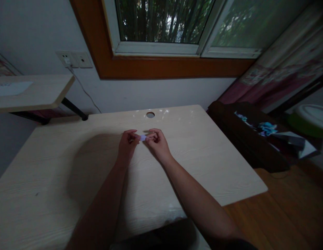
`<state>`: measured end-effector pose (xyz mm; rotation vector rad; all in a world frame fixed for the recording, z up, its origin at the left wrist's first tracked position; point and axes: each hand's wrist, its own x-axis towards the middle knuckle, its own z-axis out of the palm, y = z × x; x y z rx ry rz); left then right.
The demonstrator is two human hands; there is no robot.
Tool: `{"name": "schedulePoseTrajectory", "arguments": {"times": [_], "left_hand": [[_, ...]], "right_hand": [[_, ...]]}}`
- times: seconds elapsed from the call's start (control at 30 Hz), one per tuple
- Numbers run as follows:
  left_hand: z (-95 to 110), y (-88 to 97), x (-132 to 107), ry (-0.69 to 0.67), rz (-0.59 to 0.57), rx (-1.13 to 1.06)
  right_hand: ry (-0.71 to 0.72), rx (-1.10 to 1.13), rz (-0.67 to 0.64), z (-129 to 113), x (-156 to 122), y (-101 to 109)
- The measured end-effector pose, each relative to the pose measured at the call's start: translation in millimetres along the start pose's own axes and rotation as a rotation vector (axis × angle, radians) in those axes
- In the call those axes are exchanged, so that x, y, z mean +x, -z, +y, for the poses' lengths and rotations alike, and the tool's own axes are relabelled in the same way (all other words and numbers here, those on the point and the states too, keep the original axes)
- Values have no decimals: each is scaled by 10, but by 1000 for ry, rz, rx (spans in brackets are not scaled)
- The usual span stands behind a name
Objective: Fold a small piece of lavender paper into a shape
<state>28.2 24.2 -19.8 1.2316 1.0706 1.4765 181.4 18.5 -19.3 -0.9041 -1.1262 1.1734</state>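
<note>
Both my hands meet over the middle of a pale wooden desk [59, 166]. Between the fingertips sits a small pale piece, perhaps folded paper [143, 138]. My left hand [127, 146] pinches its left end with curled fingers. My right hand [157, 142] pinches its right end, fingers bent inward. Both hands hover just above or rest lightly on the desk top; I cannot tell which. The piece is too small to make out its shape.
A round cable hole [150, 114] lies in the desk behind my hands. A second table [33, 93] stands at the left. A wall socket [74, 59] with a cord hangs below the window. A dark cluttered box [255, 139] sits at the right on a wooden floor.
</note>
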Motion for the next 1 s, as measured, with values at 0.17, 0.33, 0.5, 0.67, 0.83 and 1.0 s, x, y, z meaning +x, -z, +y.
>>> {"name": "schedulePoseTrajectory", "arguments": {"times": [0.17, 0.33, 0.5, 0.67, 0.83, 1.0], "left_hand": [[-8, 0, 2, 9, -21, -4], [32, -2, -12, 6, -45, -63], [24, 20, 4, 37, -59, -90], [12, 20, 14, 47, -47, -94], [33, 10, 6, 43, -59, -115], [59, 27, 6, 67, -80, -107]], "right_hand": [[-7, -40, -32, -1, -5, 12], [-7, -43, -64, -6, -7, 17], [-20, -45, -61, -40, -6, 1], [-34, -27, -79, -51, 1, 3], [-34, -12, -92, -41, 0, 12], [-34, -13, -93, -38, -17, -10]]}}
